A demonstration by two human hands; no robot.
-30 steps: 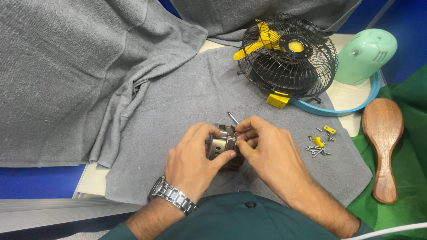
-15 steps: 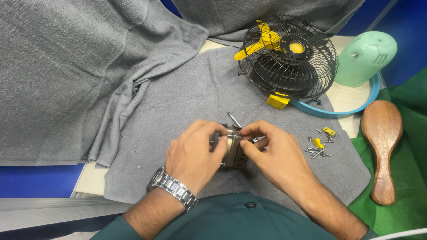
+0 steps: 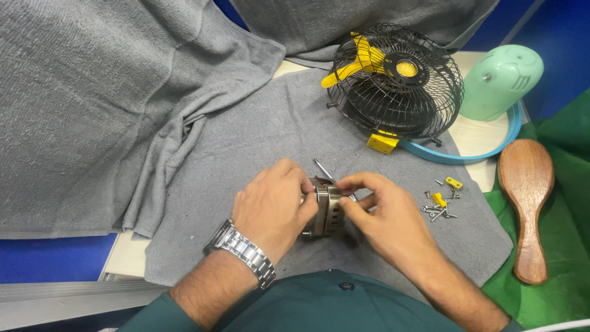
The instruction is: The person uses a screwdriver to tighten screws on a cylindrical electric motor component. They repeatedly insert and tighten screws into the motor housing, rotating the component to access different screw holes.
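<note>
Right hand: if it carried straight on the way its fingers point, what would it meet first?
The right hand points left, fingertips already on the small grey metal motor housing. Beyond that sits the left hand, gripping the housing's other side. Depth is hard to judge.

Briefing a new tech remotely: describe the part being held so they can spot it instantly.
Start at the black wire fan cage with yellow blades at the top, then come down the grey towel toward the person. The small motor sits between the left hand and right hand. It is a stubby metal cylinder with holes round its side, far bulkier than the loose screws nearby.
</note>
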